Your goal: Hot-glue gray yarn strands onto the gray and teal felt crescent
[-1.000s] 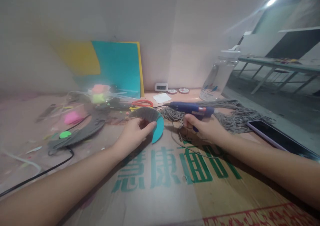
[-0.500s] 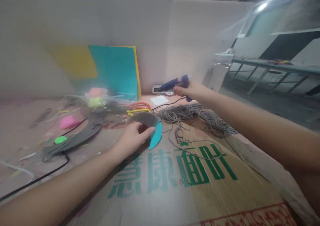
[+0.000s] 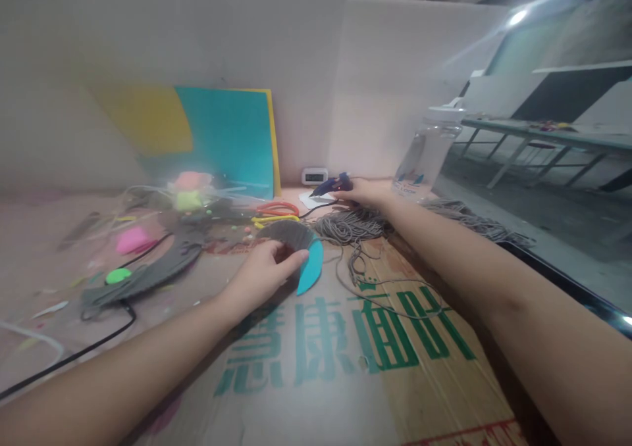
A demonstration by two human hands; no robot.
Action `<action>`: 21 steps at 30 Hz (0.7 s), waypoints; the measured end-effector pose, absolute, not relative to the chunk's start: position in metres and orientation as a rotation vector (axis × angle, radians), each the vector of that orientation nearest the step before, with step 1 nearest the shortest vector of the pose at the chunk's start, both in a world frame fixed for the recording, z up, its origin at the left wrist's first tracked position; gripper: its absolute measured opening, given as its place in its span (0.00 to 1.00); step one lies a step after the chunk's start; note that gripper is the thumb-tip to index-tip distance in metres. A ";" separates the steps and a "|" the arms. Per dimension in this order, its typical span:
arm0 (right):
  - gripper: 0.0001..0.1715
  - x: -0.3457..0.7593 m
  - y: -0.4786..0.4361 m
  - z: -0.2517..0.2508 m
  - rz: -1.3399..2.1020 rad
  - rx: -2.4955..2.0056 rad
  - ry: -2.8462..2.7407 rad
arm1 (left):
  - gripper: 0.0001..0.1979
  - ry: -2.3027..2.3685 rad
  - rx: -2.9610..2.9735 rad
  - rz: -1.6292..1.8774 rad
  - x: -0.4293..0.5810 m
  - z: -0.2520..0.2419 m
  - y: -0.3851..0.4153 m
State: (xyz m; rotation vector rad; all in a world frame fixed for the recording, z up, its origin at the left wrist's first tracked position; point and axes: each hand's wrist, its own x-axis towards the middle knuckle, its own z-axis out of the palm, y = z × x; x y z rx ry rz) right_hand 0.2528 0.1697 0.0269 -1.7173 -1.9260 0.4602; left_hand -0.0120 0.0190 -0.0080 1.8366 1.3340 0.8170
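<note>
My left hand [image 3: 269,268] is closed on a curved crescent piece [image 3: 309,268], part bright blue and part covered in grey yarn, over the cardboard. My right hand [image 3: 363,193] reaches to the back and grips a dark blue glue gun [image 3: 333,185]. Its nozzle points left and down, just over a small white card [image 3: 310,200]; whether it touches the card I cannot tell. Beneath and beside my right forearm lies a bundle of grey yarn [image 3: 345,227], with a loose strand looping over the cardboard [image 3: 336,393].
Red and yellow-handled scissors [image 3: 276,210] lie behind the crescent. A small digital display [image 3: 315,176] and a clear bottle [image 3: 427,150] stand at the back. Leftward are a grey yarn-covered arc [image 3: 148,278], a pink lump [image 3: 134,240] and a black cable [image 3: 74,354]. Coloured sheets [image 3: 230,140] lean on the wall.
My right hand has lowered the glue gun, from raised in front of the wall down to the white card. My left hand stays on the crescent piece almost unmoved.
</note>
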 end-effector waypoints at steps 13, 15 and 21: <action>0.13 0.219 0.028 0.033 0.675 -1.089 -1.873 | 0.20 1.282 1.828 0.857 -0.011 -0.007 0.018; 0.17 0.205 0.012 0.022 0.953 -1.036 -1.790 | 0.20 1.291 1.839 0.851 -0.011 -0.006 0.017; 0.15 0.201 0.011 -0.007 1.124 -1.011 -1.679 | 0.16 1.268 1.726 0.742 -0.009 -0.004 0.017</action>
